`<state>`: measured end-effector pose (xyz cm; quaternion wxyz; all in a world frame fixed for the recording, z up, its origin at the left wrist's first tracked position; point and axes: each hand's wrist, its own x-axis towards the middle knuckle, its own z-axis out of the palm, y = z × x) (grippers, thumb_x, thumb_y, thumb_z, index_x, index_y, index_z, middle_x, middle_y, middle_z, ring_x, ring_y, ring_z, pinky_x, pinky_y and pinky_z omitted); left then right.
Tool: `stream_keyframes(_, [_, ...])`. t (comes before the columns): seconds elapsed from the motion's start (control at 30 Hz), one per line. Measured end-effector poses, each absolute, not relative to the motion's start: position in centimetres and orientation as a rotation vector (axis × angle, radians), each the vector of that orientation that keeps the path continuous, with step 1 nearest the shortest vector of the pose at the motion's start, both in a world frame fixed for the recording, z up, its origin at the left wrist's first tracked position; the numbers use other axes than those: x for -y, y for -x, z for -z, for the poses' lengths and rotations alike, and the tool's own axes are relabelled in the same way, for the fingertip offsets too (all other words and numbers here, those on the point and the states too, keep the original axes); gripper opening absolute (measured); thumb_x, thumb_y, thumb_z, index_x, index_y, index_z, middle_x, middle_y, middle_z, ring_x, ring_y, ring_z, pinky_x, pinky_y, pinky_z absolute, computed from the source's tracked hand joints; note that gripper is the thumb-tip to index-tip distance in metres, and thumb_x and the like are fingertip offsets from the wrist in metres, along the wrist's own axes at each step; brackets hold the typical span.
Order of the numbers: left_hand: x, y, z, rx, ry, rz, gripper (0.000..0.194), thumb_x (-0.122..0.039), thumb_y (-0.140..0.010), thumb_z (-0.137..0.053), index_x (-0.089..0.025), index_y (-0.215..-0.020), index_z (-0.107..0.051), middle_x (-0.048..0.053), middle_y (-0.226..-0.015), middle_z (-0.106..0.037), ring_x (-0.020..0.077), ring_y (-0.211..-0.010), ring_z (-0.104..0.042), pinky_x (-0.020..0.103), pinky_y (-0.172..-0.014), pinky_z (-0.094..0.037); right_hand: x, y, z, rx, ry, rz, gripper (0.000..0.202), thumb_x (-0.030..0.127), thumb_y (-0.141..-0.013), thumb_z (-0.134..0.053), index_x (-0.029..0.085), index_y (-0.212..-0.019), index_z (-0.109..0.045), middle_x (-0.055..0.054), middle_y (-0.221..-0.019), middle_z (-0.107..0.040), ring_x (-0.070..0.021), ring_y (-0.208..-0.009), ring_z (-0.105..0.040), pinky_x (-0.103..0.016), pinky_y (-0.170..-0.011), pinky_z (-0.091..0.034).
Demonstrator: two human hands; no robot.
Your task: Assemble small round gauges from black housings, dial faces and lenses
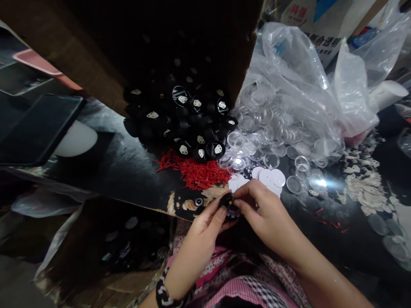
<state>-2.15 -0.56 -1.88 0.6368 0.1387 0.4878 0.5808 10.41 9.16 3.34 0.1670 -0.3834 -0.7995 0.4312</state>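
Near the table's front edge, my left hand (205, 226) holds a round black part (231, 211) with pale marks round its rim. My right hand (261, 207) is closed at the part's upper right, its thumb and forefinger pinched over it; what lies between these fingertips is too small to make out. A small yellow spot shows on the part. White discs (271, 177) lie just beyond my right hand. Red slender pieces (205, 173) are heaped behind my left hand. A small dark ring (198, 201) rests left of the held part.
Black round cases (183, 147) spill from a big cardboard box (109, 81). Clear plastic rings (271, 160) and plastic bags (295, 64) lie at the right, with pale flat pieces (366, 192) farther right. A phone-like slab (41, 128) stands left; an open box (128, 286) sits below.
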Motion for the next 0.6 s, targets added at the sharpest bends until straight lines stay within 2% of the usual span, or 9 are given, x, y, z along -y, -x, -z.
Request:
stream_keyframes(0.13, [0.24, 2.58, 1.53, -1.141, -0.383, -1.236, 0.032, -0.04, -0.088, -0.061, -0.036, -0.12, -0.065, -0.003, -0.139, -0.055, 0.0261, -0.131, -0.046, 0.031, -0.095, -0.054, -9.03, -10.38, -3.41, 2.316, 1.074, -1.243, 0.015, 0.006, -0.087, -0.052, 0.02, -0.09, -0.056, -0.002, -0.092, -0.058, -0.0138, -0.083, -0.056, -0.026, -0.072, -0.044])
stream_keyframes(0.27, [0.37, 2.61, 1.86, -1.136, -0.389, -1.27, 0.03, -0.04, -0.089, -0.059, -0.036, -0.119, -0.065, -0.003, -0.138, -0.056, 0.0244, -0.131, -0.047, 0.032, -0.097, -0.053, -9.02, -10.31, -3.23, 2.22, 1.196, -1.322, 0.011, 0.012, -0.087, -0.052, 0.02, -0.094, -0.053, 0.0, -0.081, -0.058, -0.0142, -0.074, -0.055, -0.027, -0.067, -0.043])
stream_keyframes(0.43, [0.38, 2.43, 1.98, -1.158, -0.455, -1.261, 0.036, -0.035, -0.087, -0.063, -0.034, -0.123, -0.062, -0.002, -0.138, -0.057, 0.0223, -0.129, -0.049, 0.031, -0.103, -0.047, -9.28, -10.31, -2.88, 2.189, 1.264, -1.341, 0.01, 0.017, -0.085, -0.055, 0.021, -0.093, -0.053, 0.002, -0.077, -0.056, -0.0141, -0.071, -0.053, -0.028, -0.065, -0.041])
stream_keyframes(0.53, [0.37, 2.26, 1.74, -1.237, -0.511, -1.241, 0.036, -0.03, -0.085, -0.064, -0.029, -0.121, -0.062, 0.001, -0.134, -0.06, 0.0233, -0.128, -0.051, 0.032, -0.104, -0.046, -9.0, -10.42, -2.55, 2.146, 1.305, -1.434, 0.012, 0.022, -0.084, -0.058, 0.02, -0.096, -0.054, 0.001, -0.079, -0.057, -0.0134, -0.068, -0.052, -0.027, -0.062, -0.042])
stream_keyframes(0.6, [0.68, 2.35, 1.68, -1.3, -0.557, -1.236, 0.033, -0.028, -0.085, -0.063, -0.026, -0.118, -0.062, 0.004, -0.129, -0.063, 0.0243, -0.125, -0.053, 0.035, -0.104, -0.046, -8.59, -10.58, -2.55, 2.168, 1.272, -1.482, 0.015, 0.019, -0.084, -0.056, 0.02, -0.099, -0.054, -0.001, -0.087, -0.06, -0.0136, -0.071, -0.054, -0.028, -0.064, -0.044])
